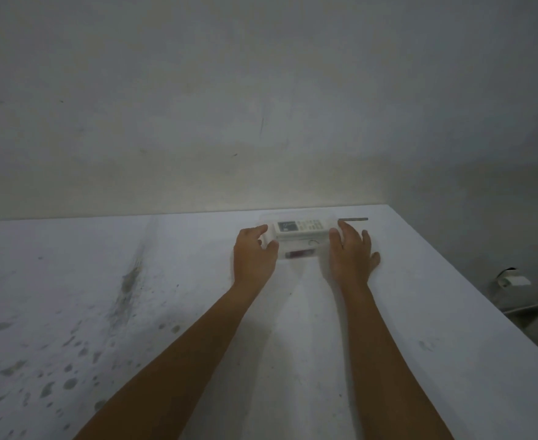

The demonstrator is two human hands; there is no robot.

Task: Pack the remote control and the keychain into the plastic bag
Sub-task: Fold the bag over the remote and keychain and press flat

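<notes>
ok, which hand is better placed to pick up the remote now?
Left, probably: left hand has thumb and fingers curled around one end of the remote control; right hand lies flat, palm down.

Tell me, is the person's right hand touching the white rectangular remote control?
Cannot tell. In the head view the right hand lies flat beside the white rectangular remote control, fingertips at its end, but blur hides any contact or gap.

plastic bag [296, 249] outline nearly invisible, keychain indistinguishable, remote control [299, 229] buttons blurred, both forearms cut off below
</notes>
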